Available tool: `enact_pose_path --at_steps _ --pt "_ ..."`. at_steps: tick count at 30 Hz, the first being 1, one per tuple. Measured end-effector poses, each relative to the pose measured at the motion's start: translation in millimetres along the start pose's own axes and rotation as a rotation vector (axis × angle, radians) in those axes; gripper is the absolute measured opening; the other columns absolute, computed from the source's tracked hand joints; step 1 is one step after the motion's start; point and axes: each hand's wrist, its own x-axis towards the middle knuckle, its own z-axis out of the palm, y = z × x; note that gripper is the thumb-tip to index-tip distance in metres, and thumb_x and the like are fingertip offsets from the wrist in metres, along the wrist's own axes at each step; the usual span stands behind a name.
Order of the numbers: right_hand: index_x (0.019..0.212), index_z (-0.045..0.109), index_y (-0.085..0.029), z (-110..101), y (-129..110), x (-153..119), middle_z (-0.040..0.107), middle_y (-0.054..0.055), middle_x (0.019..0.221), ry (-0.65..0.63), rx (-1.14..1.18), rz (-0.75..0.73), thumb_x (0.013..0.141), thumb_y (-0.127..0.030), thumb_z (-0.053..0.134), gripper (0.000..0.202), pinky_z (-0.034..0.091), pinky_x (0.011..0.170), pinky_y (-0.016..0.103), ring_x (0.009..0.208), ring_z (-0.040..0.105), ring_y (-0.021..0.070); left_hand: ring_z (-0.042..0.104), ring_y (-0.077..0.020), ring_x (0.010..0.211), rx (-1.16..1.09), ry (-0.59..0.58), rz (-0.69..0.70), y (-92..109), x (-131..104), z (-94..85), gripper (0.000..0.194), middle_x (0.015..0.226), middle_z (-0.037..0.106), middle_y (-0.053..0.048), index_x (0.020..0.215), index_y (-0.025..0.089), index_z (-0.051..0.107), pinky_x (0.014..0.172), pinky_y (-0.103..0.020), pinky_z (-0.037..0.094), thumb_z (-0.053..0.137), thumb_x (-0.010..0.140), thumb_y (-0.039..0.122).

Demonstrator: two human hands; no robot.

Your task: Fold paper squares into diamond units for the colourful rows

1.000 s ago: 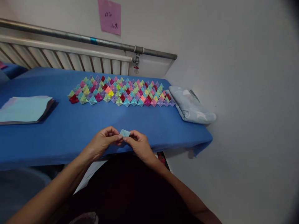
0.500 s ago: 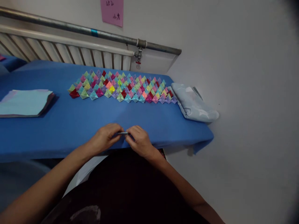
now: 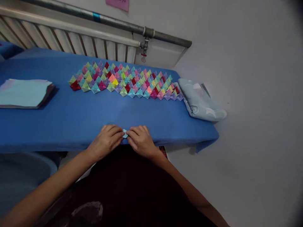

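A small folded piece of light blue paper (image 3: 125, 134) is pinched between my two hands, close to the near edge of the blue-covered table (image 3: 94, 116). My left hand (image 3: 106, 138) grips its left side with bent fingers. On its right side, the thumb and fingers of my right hand (image 3: 140, 139) are closed. Fingertips cover much of the paper, so its full shape is hidden. Beyond my hands, several rows of colourful folded paper pieces (image 3: 123, 91) stand packed together, their points upward.
At the left lies a stack of paper sheets (image 3: 23, 93), light blue on top. A folded grey-blue cloth (image 3: 201, 101) rests at the table's right end against the wall. Behind the table run a radiator (image 3: 87, 45) and a metal pipe (image 3: 113, 23). A blue tub (image 3: 26, 176) is below left.
The folded paper, seen nearly edge-on before, now shows a light blue face between my fingertips. My view has tipped slightly downward, so the table and rows sit higher in the picture.
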Motion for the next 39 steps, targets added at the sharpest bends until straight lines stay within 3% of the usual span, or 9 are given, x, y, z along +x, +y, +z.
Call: enact_pose_path --at_steps 14,20,26,39 --pt "0.096 0.067 -0.02 0.7 7.7 6.2 0.069 0.006 0.098 -0.006 0.144 0.056 0.095 -0.022 0.053 0.014 0.036 0.083 0.033 0.09 0.056 0.0191 0.06 -0.0205 0.087 0.037 0.079 -0.081 10.9 -3.3 -0.6 0.017 0.095 0.071 -0.008 0.096 0.016 0.067 0.083 -0.037 0.041 0.051 0.096 0.02" --pt "0.089 0.065 -0.02 -1.3 8.6 12.7 0.066 0.004 0.095 -0.016 0.211 0.096 0.095 -0.02 0.055 0.012 0.04 0.084 0.03 0.091 0.057 0.0164 0.057 -0.0219 0.087 0.029 0.014 -0.255 17.0 1.1 -2.4 0.026 0.092 0.069 -0.007 0.09 0.018 0.07 0.081 -0.038 0.036 0.047 0.098 0.029" --pt "0.081 0.061 -0.018 -5.6 6.2 21.1 0.061 0.002 0.088 -0.053 0.253 0.191 0.092 -0.02 0.058 0.011 0.04 0.079 0.028 0.084 0.054 0.0145 0.054 -0.0196 0.075 0.021 -0.086 -0.429 13.3 6.9 -0.2 0.033 0.072 0.063 -0.003 0.078 0.02 0.069 0.076 -0.036 0.033 0.047 0.097 0.035" --pt "0.073 0.059 -0.018 -6.3 0.3 29.0 0.055 -0.001 0.08 -0.065 0.334 0.402 0.086 -0.015 0.06 0.013 0.035 0.068 0.025 0.074 0.048 0.011 0.06 -0.0194 0.075 -0.06 -0.175 -0.582 9.6 20.1 -5.2 0.019 0.071 0.068 0.001 0.08 0.022 0.068 0.082 -0.039 0.033 0.055 0.09 0.031"
